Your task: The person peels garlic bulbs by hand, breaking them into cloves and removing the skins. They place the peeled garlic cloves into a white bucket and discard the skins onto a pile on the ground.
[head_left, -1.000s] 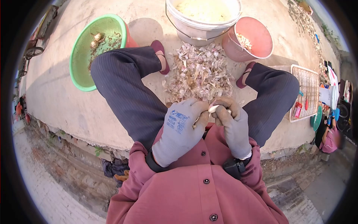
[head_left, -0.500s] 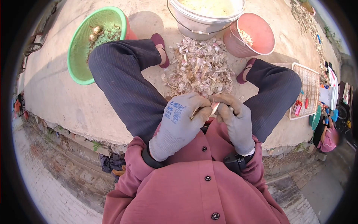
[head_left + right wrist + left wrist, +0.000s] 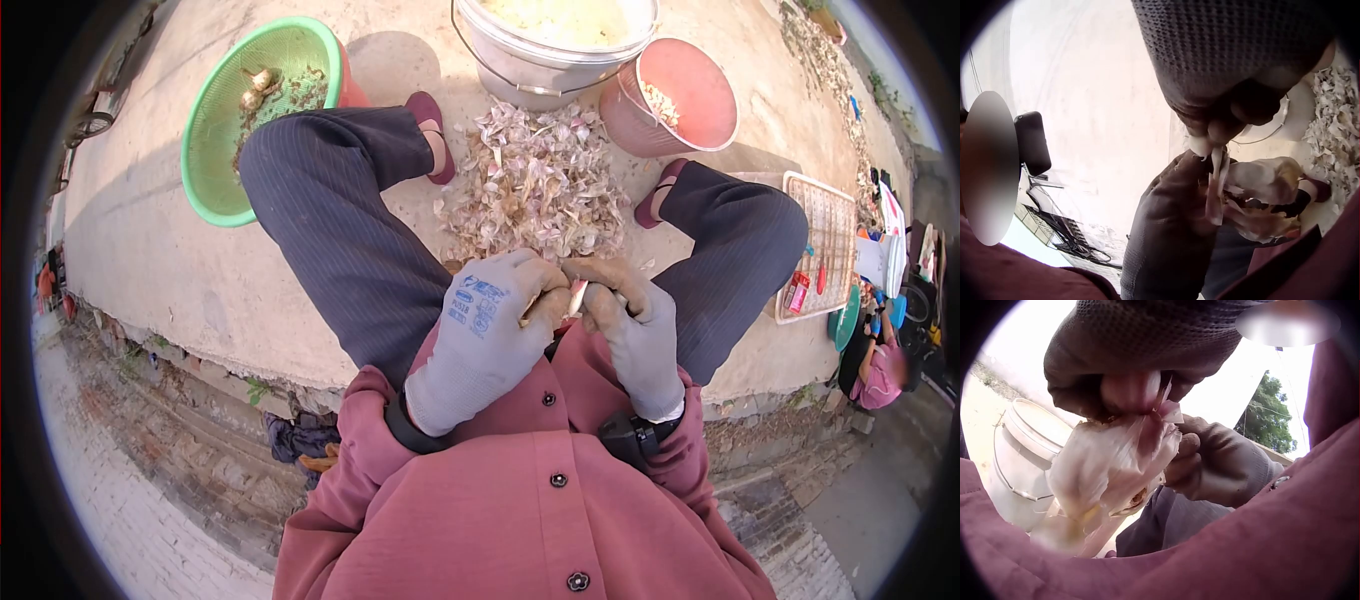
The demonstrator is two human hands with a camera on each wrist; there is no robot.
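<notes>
Both hands wear grey gloves with brown-stained fingers and meet in front of the lap. My left hand (image 3: 488,308) grips a partly broken garlic bulb (image 3: 1110,462), whose papery white and pinkish skin hangs below the fingers in the left wrist view. Against it, my right hand (image 3: 628,325) pinches a white garlic clove (image 3: 1199,145) between curled fingers and thumb. A strip of pink-white skin (image 3: 577,297) hangs from the clove between the two hands. The gloves mostly cover the bulb in the head view.
A heap of garlic skins (image 3: 540,190) lies between the feet. Beyond it stand a white bucket (image 3: 540,75) and a pink bucket (image 3: 690,95) holding pale cloves. At left is a green basket (image 3: 215,150) with garlic bulbs; at right, a white rack (image 3: 820,240).
A white clove showed at the right fingertips one second ago; now a pink-white skin strip stands out between the hands. The hands stay close together, and the head view has shifted slightly.
</notes>
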